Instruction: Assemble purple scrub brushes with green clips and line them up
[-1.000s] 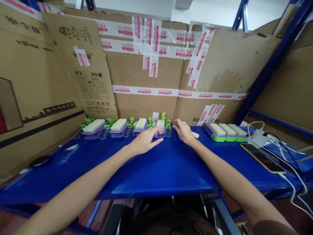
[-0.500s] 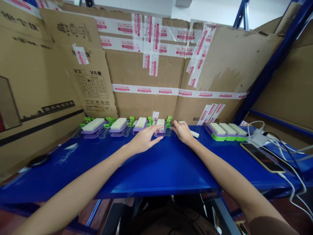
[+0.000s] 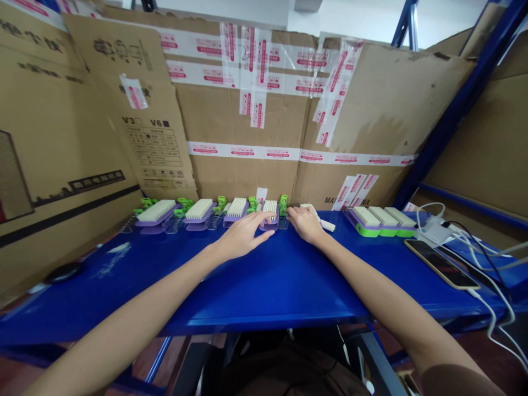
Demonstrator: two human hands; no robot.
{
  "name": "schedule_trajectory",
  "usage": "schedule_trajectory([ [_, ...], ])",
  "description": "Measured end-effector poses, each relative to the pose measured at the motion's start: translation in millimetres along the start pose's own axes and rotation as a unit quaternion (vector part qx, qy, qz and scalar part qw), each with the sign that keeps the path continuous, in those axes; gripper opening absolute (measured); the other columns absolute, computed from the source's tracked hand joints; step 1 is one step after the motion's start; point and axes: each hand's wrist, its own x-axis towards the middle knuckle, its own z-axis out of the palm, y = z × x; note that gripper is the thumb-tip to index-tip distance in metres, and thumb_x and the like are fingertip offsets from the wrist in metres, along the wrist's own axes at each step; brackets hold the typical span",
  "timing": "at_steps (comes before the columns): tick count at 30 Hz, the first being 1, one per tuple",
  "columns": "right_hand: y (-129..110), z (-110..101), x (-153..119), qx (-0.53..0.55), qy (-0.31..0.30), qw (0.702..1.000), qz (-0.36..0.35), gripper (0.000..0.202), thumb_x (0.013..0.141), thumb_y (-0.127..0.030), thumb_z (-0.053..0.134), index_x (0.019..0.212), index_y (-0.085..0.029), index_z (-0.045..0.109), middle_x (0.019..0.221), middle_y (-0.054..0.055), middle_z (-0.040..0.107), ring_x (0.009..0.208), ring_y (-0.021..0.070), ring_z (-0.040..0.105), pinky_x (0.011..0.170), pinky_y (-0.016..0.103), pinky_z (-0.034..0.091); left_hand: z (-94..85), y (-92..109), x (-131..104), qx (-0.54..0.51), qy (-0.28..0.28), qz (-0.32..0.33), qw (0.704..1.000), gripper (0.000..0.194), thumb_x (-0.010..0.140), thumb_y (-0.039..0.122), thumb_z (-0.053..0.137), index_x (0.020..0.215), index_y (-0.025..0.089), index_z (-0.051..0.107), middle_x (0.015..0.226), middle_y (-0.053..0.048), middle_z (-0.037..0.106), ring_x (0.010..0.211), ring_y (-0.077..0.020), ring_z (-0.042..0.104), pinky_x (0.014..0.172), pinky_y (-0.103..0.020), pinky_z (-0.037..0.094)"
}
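Observation:
My left hand (image 3: 244,232) reaches to a purple brush with white bristles (image 3: 270,207). Its fingers lie in front of the bristles, with the thumb held apart below; whether they touch the brush I cannot tell. My right hand (image 3: 306,224) is bent at the knuckles with its fingers together, beside a green clip (image 3: 283,204) with a clear part (image 3: 283,222) under it. What those fingertips hold, if anything, is hidden. Partly behind the right hand is another white-bristled piece (image 3: 308,207), and a small white block (image 3: 328,225) lies by the wrist.
More purple brushes (image 3: 199,212) with green clips stand in a row to the left. On the right sit green and purple brushes (image 3: 378,221), a phone (image 3: 441,264) and white cables (image 3: 490,308). Cardboard (image 3: 247,176) walls the back of the blue table (image 3: 264,291).
My right hand has come down slightly and its fingers have moved a little left, so more of the white bristles behind it shows. The left hand stays in place.

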Motion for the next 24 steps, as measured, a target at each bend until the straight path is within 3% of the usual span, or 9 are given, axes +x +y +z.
schedule_trajectory([
  [6, -1.6, -0.6, 0.2, -0.003, 0.008, 1.000, -0.006, 0.023, 0.121, -0.032, 0.054, 0.134, -0.018, 0.066, 0.124, 0.014, 0.080, 0.113, 0.0290, 0.068, 0.097, 0.039, 0.037, 1.5, -2.5, -0.2, -0.002, -0.003, 0.000, 1.000, 0.038, 0.114, 0.044, 0.062, 0.148, 0.025, 0.060, 0.125, -0.008, 0.078, 0.110, -0.0266, 0.077, 0.102, -0.047, 0.064],
  [15, -6.9, -1.4, 3.6, -0.010, 0.007, 1.000, -0.001, 0.020, 0.119, -0.024, 0.049, 0.125, -0.016, 0.067, 0.120, 0.015, 0.078, 0.107, 0.0293, 0.067, 0.093, 0.039, 0.037, 2.5, -3.9, -0.8, 0.012, -0.057, 0.031, 0.998, 0.027, 0.117, 0.044, 0.058, 0.124, 0.024, 0.075, 0.115, -0.008, 0.081, 0.110, -0.0275, 0.077, 0.103, -0.048, 0.063],
  [24, -7.8, -0.2, 5.9, -0.010, 0.014, 0.999, 0.028, 0.018, 0.117, -0.019, 0.050, 0.121, -0.015, 0.067, 0.121, 0.019, 0.078, 0.111, 0.0317, 0.066, 0.092, 0.040, 0.038, 2.9, -4.5, -0.3, 0.000, -0.062, 0.029, 0.998, 0.027, 0.115, 0.044, 0.059, 0.121, 0.026, 0.078, 0.116, -0.007, 0.083, 0.114, -0.0281, 0.077, 0.108, -0.051, 0.063],
])
